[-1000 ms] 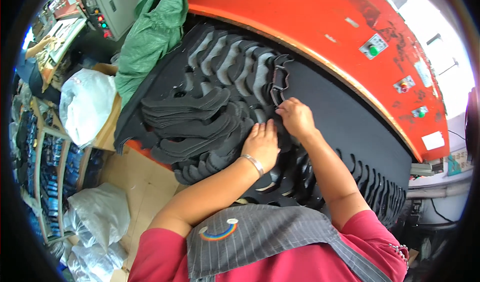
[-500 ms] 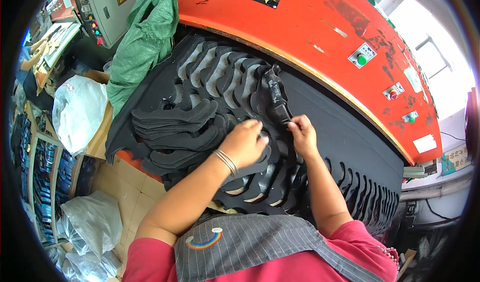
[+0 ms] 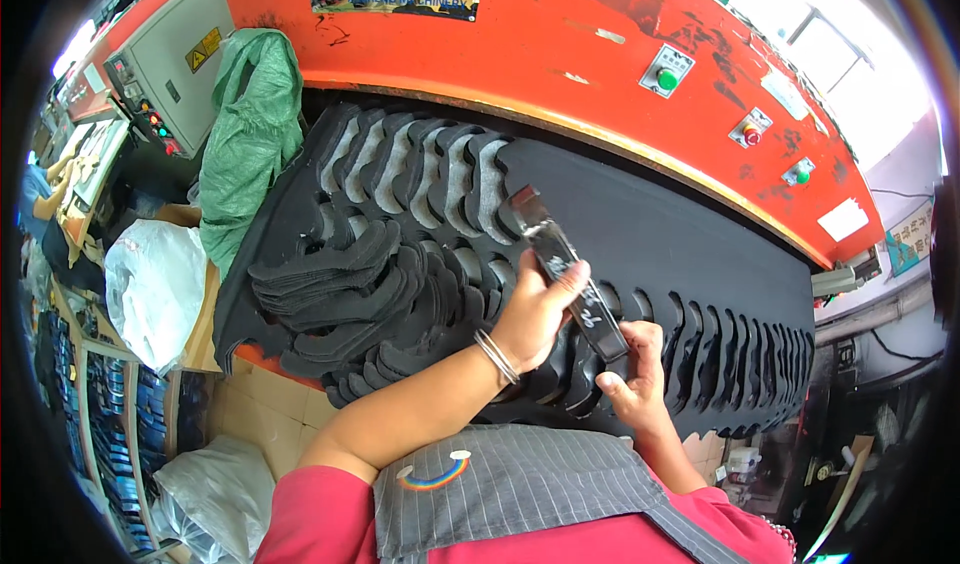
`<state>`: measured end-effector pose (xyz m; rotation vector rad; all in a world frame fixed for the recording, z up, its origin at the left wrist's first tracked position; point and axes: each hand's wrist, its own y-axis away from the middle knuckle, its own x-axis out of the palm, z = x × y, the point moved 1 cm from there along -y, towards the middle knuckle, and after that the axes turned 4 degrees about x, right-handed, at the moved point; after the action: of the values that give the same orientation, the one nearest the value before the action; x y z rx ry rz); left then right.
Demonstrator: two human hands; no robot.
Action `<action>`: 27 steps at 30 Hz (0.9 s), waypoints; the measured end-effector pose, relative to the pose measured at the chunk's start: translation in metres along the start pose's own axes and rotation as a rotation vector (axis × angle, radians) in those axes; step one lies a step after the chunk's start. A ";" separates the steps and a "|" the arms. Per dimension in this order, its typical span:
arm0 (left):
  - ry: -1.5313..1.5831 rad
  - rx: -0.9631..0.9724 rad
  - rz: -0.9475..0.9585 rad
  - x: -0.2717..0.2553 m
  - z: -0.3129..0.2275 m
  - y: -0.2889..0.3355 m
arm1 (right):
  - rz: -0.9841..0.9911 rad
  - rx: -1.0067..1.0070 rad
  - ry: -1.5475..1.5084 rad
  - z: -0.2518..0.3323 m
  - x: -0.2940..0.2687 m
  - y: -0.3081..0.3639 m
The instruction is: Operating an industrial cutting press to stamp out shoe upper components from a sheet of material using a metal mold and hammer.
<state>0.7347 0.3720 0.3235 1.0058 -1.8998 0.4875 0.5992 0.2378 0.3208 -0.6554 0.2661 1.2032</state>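
A dark metal cutting die (image 3: 547,240), long and narrow with white marks on its side, is held at a slant over the black foam-like sheet (image 3: 680,239). My left hand (image 3: 540,312) wraps around its middle, thumb on top. At the die's near end, my right hand (image 3: 642,376) grips it between fingers and thumb. Left of my hands lie stacked curved black pieces (image 3: 325,274) cut from such material. Along the sheet's far left, a row of curved cut-outs shows grey inside. More slots line its near right edge.
Behind the sheet runs an orange machine beam (image 3: 560,49) with a green button (image 3: 667,78) and a red button (image 3: 752,136). A green woven sack (image 3: 250,134) and a white bag (image 3: 155,289) stand at the left. A person's arm (image 3: 55,189) shows at far left.
The die has moved nearer and to the right, away from the row of cut-outs. My left hand, empty before, has taken hold of it. The view has shifted slightly.
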 end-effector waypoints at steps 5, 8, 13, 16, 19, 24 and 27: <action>-0.272 -0.017 0.269 0.002 0.012 0.026 | 0.029 -0.143 0.169 0.026 0.001 0.010; -0.471 -0.012 0.364 -0.001 0.017 0.042 | 0.057 0.070 0.158 0.036 0.010 0.021; -0.737 0.006 0.336 -0.013 0.008 0.055 | 0.301 0.148 -0.078 0.036 0.009 0.014; -0.744 0.058 0.287 -0.012 -0.002 0.062 | 0.499 0.120 -0.180 0.029 0.010 0.000; -0.719 0.099 0.194 0.000 -0.012 0.069 | 0.620 -0.007 -0.192 0.021 0.008 -0.016; -0.806 0.097 0.129 0.015 -0.010 0.076 | 0.774 -0.115 -0.246 0.011 -0.001 -0.017; -1.076 0.016 0.153 0.022 -0.007 0.076 | 0.862 -0.097 -0.176 0.010 -0.004 -0.012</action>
<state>0.6716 0.4118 0.3503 1.2661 -2.9285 -0.0022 0.6072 0.2378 0.3347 -0.5188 0.3580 2.0982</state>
